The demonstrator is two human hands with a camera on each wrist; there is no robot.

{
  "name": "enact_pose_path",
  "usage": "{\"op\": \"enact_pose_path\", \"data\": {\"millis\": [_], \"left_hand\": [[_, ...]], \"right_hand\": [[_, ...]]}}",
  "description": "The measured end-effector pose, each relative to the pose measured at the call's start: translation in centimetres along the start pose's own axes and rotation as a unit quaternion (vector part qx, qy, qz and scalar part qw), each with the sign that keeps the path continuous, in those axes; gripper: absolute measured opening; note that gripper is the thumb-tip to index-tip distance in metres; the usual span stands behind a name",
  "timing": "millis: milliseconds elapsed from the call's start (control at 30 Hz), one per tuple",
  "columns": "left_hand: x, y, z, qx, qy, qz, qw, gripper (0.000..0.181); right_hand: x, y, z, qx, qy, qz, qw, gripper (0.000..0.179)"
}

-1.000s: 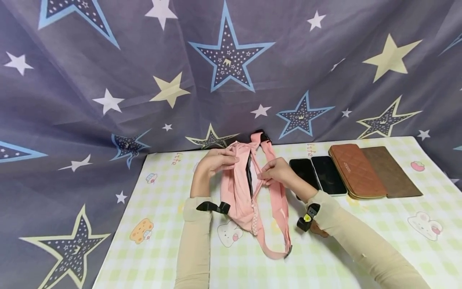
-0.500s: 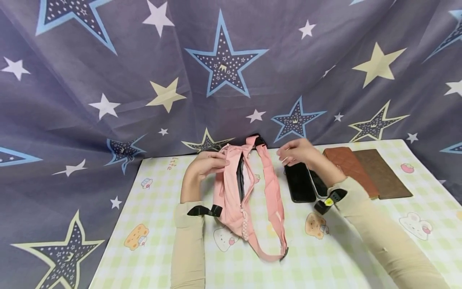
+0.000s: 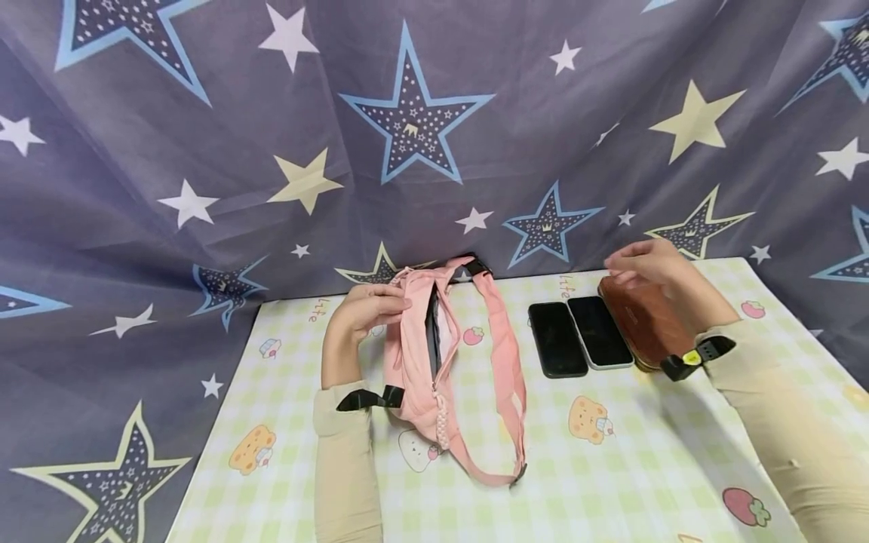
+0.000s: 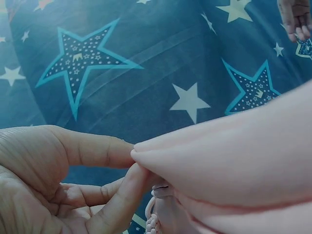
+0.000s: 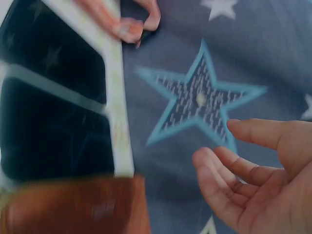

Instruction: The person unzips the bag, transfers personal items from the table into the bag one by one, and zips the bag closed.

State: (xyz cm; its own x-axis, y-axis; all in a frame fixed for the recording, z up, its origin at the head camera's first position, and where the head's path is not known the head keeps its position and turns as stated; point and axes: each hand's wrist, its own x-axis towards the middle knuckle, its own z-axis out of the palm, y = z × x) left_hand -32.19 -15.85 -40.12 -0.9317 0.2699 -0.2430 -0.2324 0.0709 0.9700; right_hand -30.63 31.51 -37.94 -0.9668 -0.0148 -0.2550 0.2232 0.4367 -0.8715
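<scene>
Head cam: pink waist bag [image 3: 413, 343] lies on the checked tablecloth [image 3: 475, 516], L of the phones, zip slot [image 3: 432, 339] gaping. I've got L hand [image 3: 363, 311] pinching the bag's cloth at its L side, thumb vs finger per L wrist cam; R hand [image 3: 650, 265] is empty, fingers apart, hanging over the far end of the brown zip wallet [image 3: 640, 323], no contact I can see. Risks IMO: L pinch is fingertips only on soft fabric, so a slip would prob let the slot sag narrow; strap [image 3: 505, 354] loops btwn bag & phones, could snag anything passing low; grabbing the wallet by one end could pivot it into the R phone [image 3: 600, 332] just beside. Counts: 1 waist bag, 2 phones (other = L phone [image 3: 558, 339]), 1 wallet, 2 hands, 2 black wristbands [image 3: 357, 400]. Under R forearm: can't tell.
</scene>
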Motion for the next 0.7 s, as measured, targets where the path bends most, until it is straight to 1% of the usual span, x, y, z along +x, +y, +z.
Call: {"op": "enact_pose_path", "data": {"millis": [67,100,200,367,433,500,567,600,700], "left_hand": [[0.2,-0.1,0.2,-0.001,-0.001,-0.003,1.0,0.027],[0.3,-0.2,0.3,-0.001,-0.001,-0.005,1.0,0.025],[0.6,-0.4,0.7,0.002,-0.007,-0.007,0.9999,0.021],[0.9,-0.8,0.8,0.004,-0.011,-0.01,0.9999,0.02],[1.1,-1.0,0.8,0.004,-0.015,-0.012,0.9998,0.02],[1.2,-1.2,0.8,0.004,-0.019,-0.014,0.9997,0.02],[1.2,-1.3,0.9,0.006,-0.021,-0.016,0.9996,0.02],[1.3,-1.4,0.9,0.007,-0.023,-0.018,0.9996,0.02],[1.3,-1.5,0.9,0.012,-0.026,-0.023,0.9993,0.021]], "right_hand": [[-0.2,1.0,-1.1,-0.015,0.004,0.011,0.9998,0.045],[-0.3,1.4,-1.6,-0.026,0.007,0.016,0.9995,0.048],[-0.5,2.7,-2.6,-0.038,0.014,0.03,0.9987,0.044],[0.0,4.1,-3.7,-0.054,0.017,0.044,0.9974,0.021],[0.0,4.7,-4.0,-0.08,0.025,0.049,0.9953,0.015],[0.0,5.1,-4.3,-0.11,0.032,0.051,0.9921,0.013],[0.1,5.4,-4.5,-0.134,0.035,0.059,0.9886,0.02],[0.1,5.6,-4.6,-0.143,0.032,0.068,0.9869,0.027],[0.3,6.0,-4.8,-0.165,0.004,0.11,0.9801,0.038]]}}
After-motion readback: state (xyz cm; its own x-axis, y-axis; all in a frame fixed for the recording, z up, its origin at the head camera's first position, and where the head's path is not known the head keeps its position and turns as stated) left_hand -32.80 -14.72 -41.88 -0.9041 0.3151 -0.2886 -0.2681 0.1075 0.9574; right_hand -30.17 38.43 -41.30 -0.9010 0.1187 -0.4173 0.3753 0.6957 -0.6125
